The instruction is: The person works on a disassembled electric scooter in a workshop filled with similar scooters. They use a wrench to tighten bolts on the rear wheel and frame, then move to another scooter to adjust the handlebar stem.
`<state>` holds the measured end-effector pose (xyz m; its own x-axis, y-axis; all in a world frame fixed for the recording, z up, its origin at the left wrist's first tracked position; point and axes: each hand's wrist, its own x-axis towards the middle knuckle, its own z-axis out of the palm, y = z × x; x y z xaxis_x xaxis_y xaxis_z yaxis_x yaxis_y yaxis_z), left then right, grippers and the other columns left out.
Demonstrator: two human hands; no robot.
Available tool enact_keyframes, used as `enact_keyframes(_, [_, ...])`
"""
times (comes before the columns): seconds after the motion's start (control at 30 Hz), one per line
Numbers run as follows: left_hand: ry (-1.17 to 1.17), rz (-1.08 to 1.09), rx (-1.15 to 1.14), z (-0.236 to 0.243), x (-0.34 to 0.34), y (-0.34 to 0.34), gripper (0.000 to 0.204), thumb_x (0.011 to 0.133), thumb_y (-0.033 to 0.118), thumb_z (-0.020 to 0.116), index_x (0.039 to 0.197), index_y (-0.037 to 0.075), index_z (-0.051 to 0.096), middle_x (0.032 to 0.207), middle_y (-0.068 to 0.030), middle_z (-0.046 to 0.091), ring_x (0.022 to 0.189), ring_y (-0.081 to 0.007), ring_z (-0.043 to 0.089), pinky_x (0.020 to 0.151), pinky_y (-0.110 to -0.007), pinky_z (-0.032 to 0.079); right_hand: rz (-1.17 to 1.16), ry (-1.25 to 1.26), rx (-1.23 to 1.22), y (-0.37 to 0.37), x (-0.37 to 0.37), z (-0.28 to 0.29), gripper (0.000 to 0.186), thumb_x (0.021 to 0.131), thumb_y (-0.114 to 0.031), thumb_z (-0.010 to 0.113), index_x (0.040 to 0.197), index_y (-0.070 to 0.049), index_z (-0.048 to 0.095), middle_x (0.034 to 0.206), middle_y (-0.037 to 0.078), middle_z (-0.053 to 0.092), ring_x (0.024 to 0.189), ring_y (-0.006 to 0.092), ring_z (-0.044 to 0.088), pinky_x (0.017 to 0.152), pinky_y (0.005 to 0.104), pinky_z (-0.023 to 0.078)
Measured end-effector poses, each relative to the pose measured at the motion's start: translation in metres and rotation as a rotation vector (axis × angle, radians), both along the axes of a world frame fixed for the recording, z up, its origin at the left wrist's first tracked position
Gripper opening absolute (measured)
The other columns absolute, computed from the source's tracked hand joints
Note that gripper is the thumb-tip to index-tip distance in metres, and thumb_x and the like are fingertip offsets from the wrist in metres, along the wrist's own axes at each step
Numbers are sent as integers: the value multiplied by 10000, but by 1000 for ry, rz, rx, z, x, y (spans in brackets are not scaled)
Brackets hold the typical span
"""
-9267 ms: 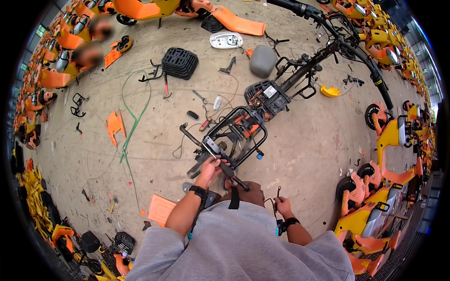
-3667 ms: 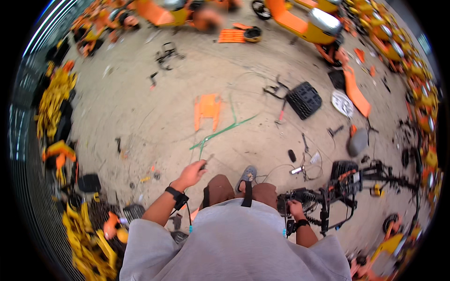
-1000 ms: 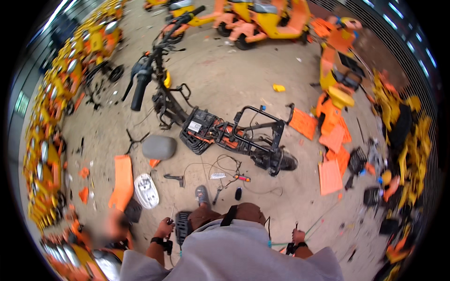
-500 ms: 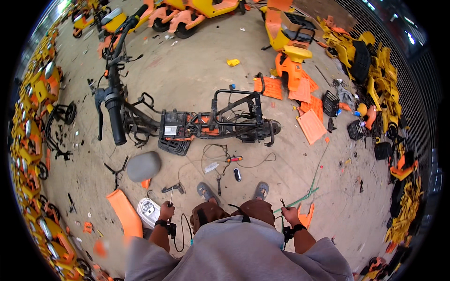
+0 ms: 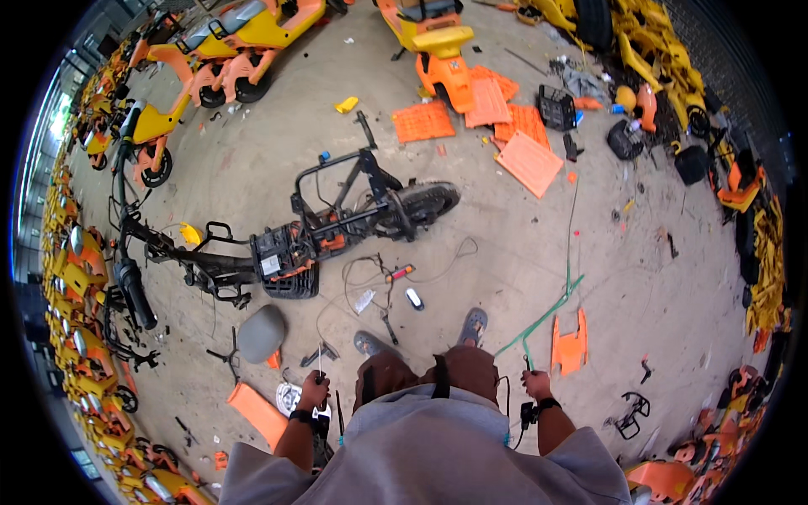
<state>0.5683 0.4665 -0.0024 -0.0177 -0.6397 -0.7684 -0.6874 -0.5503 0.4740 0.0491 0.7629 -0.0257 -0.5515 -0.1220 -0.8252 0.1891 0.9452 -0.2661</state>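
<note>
Standing on the concrete floor [image 5: 252,181], the person has both hands low at the hips, each with its fingers wrapped around a slim tool. The left hand [image 5: 314,392] grips a thin screwdriver-like tool [image 5: 319,364] with the shaft pointing up and away from the body, likely a carrying hold that keeps the tip clear of the legs. The right hand [image 5: 534,385] is closed on a small dark tool [image 5: 527,364]; its kind is too small to tell.

Ahead of the sandalled feet lies a stripped scooter frame [image 5: 337,227] on its side, rear wheel toward the right, handlebar [image 5: 135,286] far left; lying flat leaves its underside and wiring open to reach. Loose wires [image 5: 370,278], a grey seat [image 5: 261,333] and a white cover [image 5: 290,396] sit just beside the feet, within easy reach.

Where a battery would sit, the frame's black plastic tray [image 5: 282,261] holds a labelled box. A black basket [image 5: 556,108] stands among orange panels [image 5: 530,160] near the floor's far edge; its contents cannot be told.
</note>
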Motion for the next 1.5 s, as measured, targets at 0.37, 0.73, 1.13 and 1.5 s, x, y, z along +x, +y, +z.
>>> enact_keyframes(0.37, [79,-253,-70,46,-99,-17,293,848,158,569,1113,47,517,664,-63,558,528,-135,553,501,-279,468,11,-34,-145,-30,-35,-38,271,777,-244,555,803,5,659,588,83,589,501,148,567,472,280,446])
enact_keyframes(0.73, [28,-181,-87,-31,1,-30,250,839,112,571,1070,34,518,589,-38,506,482,-123,515,427,-273,416,-491,-334,-417,-140,50,-61,192,829,-155,495,757,0,584,598,82,532,492,193,537,468,299,450])
enact_keyframes(1.13, [-188,287,158,-82,-16,22,268,830,172,547,1041,6,541,800,-117,608,686,-209,606,562,-337,500,-439,-55,-254,-139,51,-319,218,828,-228,412,788,-60,545,559,66,509,458,184,489,412,336,376])
enact_keyframes(1.5, [-132,301,139,-173,-106,72,187,854,236,587,891,59,536,698,-19,557,592,-114,511,516,-238,425,-1045,-314,92,-176,107,-430,184,779,-238,516,803,-59,550,574,75,535,353,139,342,344,289,284])
